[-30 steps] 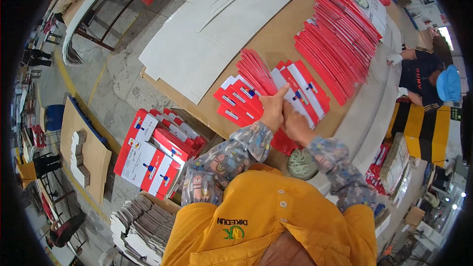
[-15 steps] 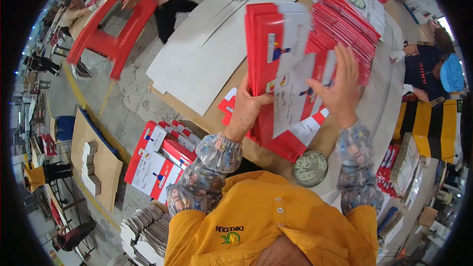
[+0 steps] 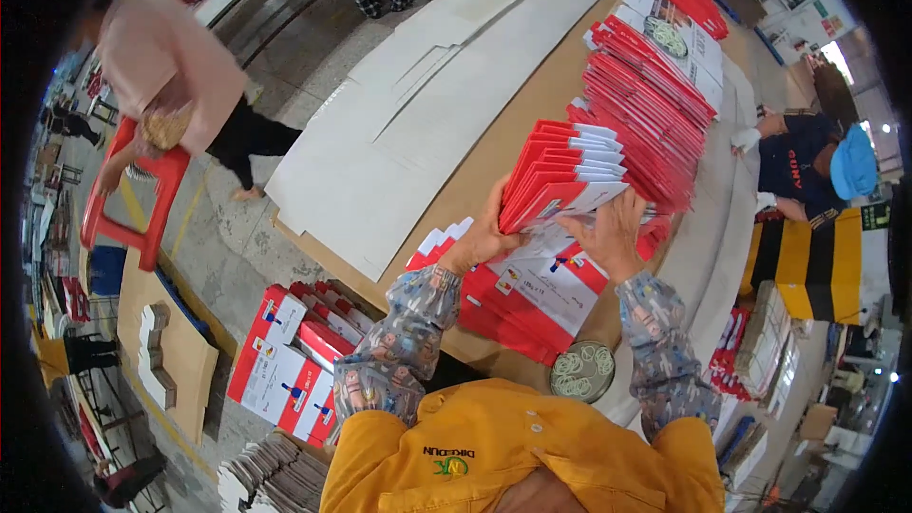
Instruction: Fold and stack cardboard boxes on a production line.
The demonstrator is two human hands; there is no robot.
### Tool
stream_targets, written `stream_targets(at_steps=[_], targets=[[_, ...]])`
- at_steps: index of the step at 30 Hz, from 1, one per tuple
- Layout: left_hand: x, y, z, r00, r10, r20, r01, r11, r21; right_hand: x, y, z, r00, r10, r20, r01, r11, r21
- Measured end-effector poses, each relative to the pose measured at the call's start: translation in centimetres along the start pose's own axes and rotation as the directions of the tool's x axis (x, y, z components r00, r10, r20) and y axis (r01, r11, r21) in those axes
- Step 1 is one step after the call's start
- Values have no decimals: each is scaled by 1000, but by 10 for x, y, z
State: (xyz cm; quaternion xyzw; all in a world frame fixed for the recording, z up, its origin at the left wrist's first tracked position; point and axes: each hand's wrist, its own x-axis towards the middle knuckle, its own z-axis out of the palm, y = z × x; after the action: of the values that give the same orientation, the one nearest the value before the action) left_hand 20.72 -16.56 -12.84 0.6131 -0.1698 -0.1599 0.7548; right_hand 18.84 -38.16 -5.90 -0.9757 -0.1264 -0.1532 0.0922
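A fanned bundle of flat red-and-white cartons (image 3: 560, 176) is held up over the table between my two hands. My left hand (image 3: 483, 236) grips its left edge, fingers behind and thumb in front. At the lower right edge, my right hand (image 3: 613, 233) is closed on the same bundle, its fingertips partly hidden. Beneath lies a pile of similar cartons (image 3: 537, 299), printed side up. By the table's near edge, below my right hand, a round dish (image 3: 581, 370) holds several pale green rings like rubber bands.
A long slanted row of red cartons (image 3: 641, 109) lies beyond my right hand. White cardboard sheets (image 3: 380, 142) cover the left of the table. More cartons (image 3: 285, 361) stand lower left. A person carries a red stool (image 3: 142, 199); another person (image 3: 807, 166) is at the right.
The bundle has tipped from upright to a fanned slant and come lower, and my right hand has closed on it. The person with the red stool has moved left.
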Motion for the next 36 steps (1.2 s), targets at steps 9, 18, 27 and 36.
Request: stream_targets(at_steps=[9, 18, 27, 36], targets=[[-9, -11, 10, 999, 41, 13, -41, 999, 23, -7, 2, 14, 992, -123, 10, 121, 988, 98], [4, -17, 27, 874, 399, -276, -254, 861, 440, -23, -2, 34, 983, -35, -182, 67, 983, 173], [-14, 72, 1, 820, -50, -571, -92, 972, -217, 34, -41, -57, 854, -121, -505, 240, 954, 177], [-134, 113, -115, 331, 71, -941, -326, 944, -43, -167, -63, 85, 939, 76, 337, -147, 970, 193]])
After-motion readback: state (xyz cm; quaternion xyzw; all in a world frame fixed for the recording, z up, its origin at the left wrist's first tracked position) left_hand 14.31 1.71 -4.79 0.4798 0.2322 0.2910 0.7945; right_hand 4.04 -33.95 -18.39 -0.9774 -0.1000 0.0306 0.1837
